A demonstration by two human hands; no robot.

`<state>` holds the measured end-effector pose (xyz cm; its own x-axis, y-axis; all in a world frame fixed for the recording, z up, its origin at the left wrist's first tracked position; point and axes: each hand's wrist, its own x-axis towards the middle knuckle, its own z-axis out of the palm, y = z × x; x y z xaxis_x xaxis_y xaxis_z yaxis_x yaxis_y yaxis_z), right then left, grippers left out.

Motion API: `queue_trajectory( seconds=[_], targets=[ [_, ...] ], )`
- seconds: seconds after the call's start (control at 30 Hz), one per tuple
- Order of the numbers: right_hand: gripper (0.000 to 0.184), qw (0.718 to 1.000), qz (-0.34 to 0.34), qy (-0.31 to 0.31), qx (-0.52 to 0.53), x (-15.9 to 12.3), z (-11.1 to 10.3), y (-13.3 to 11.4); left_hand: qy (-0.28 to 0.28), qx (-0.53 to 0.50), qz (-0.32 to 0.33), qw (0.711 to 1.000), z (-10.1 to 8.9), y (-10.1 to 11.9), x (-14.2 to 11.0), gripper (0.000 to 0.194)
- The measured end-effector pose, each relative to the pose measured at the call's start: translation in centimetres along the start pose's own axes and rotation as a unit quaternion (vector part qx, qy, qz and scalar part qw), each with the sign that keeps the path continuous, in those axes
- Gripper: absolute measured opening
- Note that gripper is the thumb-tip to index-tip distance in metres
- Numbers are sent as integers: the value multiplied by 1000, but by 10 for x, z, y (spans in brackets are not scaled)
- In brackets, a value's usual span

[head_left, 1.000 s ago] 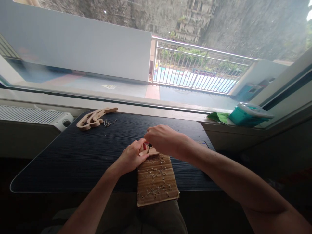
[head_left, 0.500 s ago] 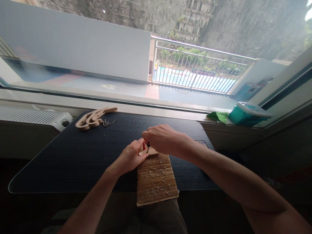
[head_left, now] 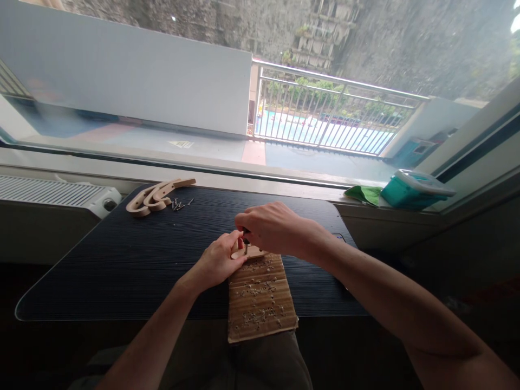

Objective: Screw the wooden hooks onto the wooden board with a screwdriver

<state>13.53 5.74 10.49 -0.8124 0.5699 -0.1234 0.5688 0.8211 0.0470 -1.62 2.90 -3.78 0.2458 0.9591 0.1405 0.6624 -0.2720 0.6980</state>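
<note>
My left hand point(head_left: 217, 261) is closed on a small light wooden piece point(head_left: 252, 252) and presses it onto the far end of a strip of corrugated cardboard point(head_left: 260, 300) dotted with small holes. My right hand point(head_left: 271, 228) is closed around a small screwdriver point(head_left: 246, 245), whose tip points down onto the wooden piece. Most of the tool's handle is hidden inside my fist. Both hands meet at the middle of the dark ribbed tabletop point(head_left: 122, 265).
Curved wooden hooks point(head_left: 152, 197) and several loose screws point(head_left: 181, 205) lie at the table's far left corner. A teal box point(head_left: 412, 190) and a green cloth point(head_left: 365, 194) sit on the window sill at right. A white radiator point(head_left: 57, 192) stands at left.
My right hand has shifted slightly left and turned over the tool. The left hand and the wooden piece stay in place.
</note>
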Motion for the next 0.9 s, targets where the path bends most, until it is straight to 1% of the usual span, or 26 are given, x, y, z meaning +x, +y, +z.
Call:
queue_trajectory(
  seconds=[0.1,0.2,0.3,0.4,0.57,0.7,0.8,0.9],
  targets=[
    [13,1000,-1,-9,6,0,-2,1,-3,6,-7,1000,0,1,0,23],
    [14,1000,11,-13,2,0,-2,1,-3,6,9,1000,-1,1,0,27],
    [19,999,26,-18,-7,1,-2,0,-2,5,21,1000,-1,0,0,24],
    [21,999,36,-19,-13,1,-1,-1,0,8,18,1000,-2,1,-1,20],
    [18,1000,21,-8,-7,-2,-3,2,-13,7,10,1000,-2,2,0,24],
    [17,1000,0,-22,14,-5,-6,6,-12,1,11,1000,-2,1,1,26],
    [18,999,6,-33,9,-5,-7,6,-13,3,18,1000,-2,1,2,26],
    [21,1000,19,-24,0,-3,-4,5,-17,5,17,1000,-3,2,2,26]
  ],
)
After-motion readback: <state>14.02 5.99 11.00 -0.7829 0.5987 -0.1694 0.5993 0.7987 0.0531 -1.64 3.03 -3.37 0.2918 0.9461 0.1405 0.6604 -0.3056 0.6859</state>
